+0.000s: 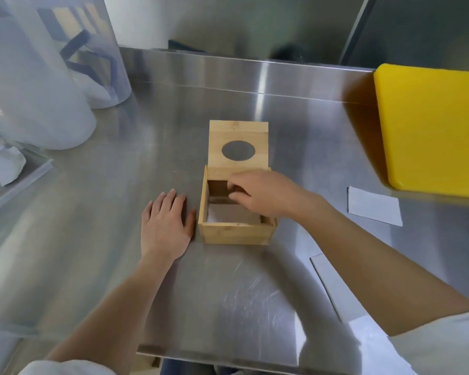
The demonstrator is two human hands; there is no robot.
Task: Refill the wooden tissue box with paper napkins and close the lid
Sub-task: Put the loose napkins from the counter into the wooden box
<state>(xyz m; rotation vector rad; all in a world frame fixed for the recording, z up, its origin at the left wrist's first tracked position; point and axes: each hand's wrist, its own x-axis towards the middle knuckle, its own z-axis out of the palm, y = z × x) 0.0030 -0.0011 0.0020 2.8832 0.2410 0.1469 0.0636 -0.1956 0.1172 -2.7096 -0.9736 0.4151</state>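
Note:
A small wooden tissue box stands open in the middle of the steel table. Its lid, with an oval hole, is tipped up and back behind the box. White napkins lie low inside it. My right hand hovers over the open top with fingers slightly curled and nothing visible in them. My left hand lies flat on the table, fingers spread, its thumb against the box's left wall.
A white napkin lies on the table to the right, with more white sheets under my right forearm. A yellow cutting board sits at the far right. Clear plastic containers crowd the left side.

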